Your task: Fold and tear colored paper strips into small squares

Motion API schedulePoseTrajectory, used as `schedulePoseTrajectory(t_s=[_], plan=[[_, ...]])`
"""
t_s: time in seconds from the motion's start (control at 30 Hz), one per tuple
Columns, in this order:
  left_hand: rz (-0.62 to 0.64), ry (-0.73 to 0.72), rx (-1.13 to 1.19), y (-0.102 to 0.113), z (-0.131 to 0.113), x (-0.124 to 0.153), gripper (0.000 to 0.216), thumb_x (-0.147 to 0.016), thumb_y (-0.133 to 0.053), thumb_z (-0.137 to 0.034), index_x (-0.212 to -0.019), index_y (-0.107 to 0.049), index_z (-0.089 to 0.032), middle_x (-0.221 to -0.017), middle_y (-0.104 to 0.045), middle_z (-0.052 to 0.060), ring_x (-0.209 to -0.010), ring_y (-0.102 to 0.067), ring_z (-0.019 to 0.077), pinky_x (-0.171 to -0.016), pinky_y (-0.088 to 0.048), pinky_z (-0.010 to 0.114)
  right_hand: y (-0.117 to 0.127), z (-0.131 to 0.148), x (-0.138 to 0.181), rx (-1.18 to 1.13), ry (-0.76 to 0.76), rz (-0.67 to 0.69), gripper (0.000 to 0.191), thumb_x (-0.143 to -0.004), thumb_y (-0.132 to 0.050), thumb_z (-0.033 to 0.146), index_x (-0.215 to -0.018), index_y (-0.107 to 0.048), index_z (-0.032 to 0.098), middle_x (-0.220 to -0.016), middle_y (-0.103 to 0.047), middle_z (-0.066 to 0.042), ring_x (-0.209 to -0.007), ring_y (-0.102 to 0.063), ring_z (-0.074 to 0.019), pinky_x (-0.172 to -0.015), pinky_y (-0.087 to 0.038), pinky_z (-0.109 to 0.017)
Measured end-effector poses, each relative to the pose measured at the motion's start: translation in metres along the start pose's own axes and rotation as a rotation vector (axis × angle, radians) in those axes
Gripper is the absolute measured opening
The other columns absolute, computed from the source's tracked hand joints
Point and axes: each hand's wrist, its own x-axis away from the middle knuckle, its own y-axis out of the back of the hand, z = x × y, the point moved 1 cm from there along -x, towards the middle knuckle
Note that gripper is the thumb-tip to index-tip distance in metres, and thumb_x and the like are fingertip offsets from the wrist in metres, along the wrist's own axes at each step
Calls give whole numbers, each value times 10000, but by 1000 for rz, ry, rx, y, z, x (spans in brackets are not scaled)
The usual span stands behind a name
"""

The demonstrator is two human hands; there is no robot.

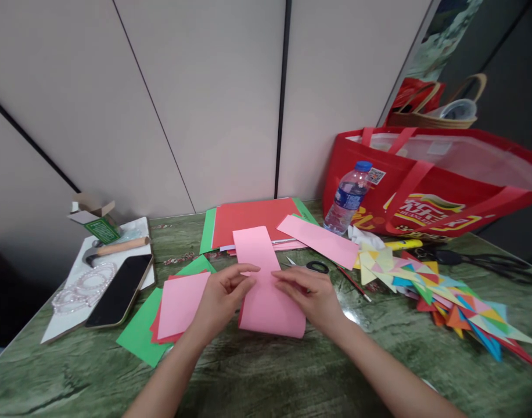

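Paper [271, 307] partly behind right hand [313, 293]

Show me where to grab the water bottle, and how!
I'd wrap the right hand around the middle of the water bottle, at the blue label, coming from the front. It's standing on its base, and its round sides should suit curled fingers. The big red bag is close behind, so the front looks easiest.
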Motion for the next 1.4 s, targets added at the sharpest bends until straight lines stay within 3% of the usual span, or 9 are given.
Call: schedulePoseTrajectory(t_s=[0.27,0.5,0.87,1.4], plan=[[-22,-34,-65,-3,-4,2,300,-776,-534,-286,-1034,-579,-141,-495,-351,-71,-472,-256,73,-452,-210,191,2,2,0,8,-50,-4,126,-773,-604,240,-873,-673,206,-790,-708,-43,-698,-647,-180,-629,-500,-283],[-31,-94,-169,-1,-3,2,239,-783,-532,-287,-971,-590,-151,-491,-340,-66,-489,-285,87,-459,-226,198,3,2,0,-10,-79,-20,105,-759,-615,261,-837,-673,221,-803,-715,-39,-732,-664,-190,-655,-520,-287],[-33,-98,-151,-1,-6,3,211,-756,-560,-285,-912,-639,-169,-473,-327,-63,-461,-265,92,-452,-202,219,5,1,-2,-64,-172,-36,93,-712,-652,267,-778,-646,202,-747,-700,-23,-684,-654,-170,-646,-527,-272],[-1,-110,-221,-2,-6,3,215,-781,-523,-299,-923,-603,-158,-487,-246,-73,-472,-225,91,-446,-178,213,5,2,-3,-45,-122,-30,89,-732,-637,259,-792,-699,233,-760,-725,-16,-661,-655,-178,-593,-498,-283]])
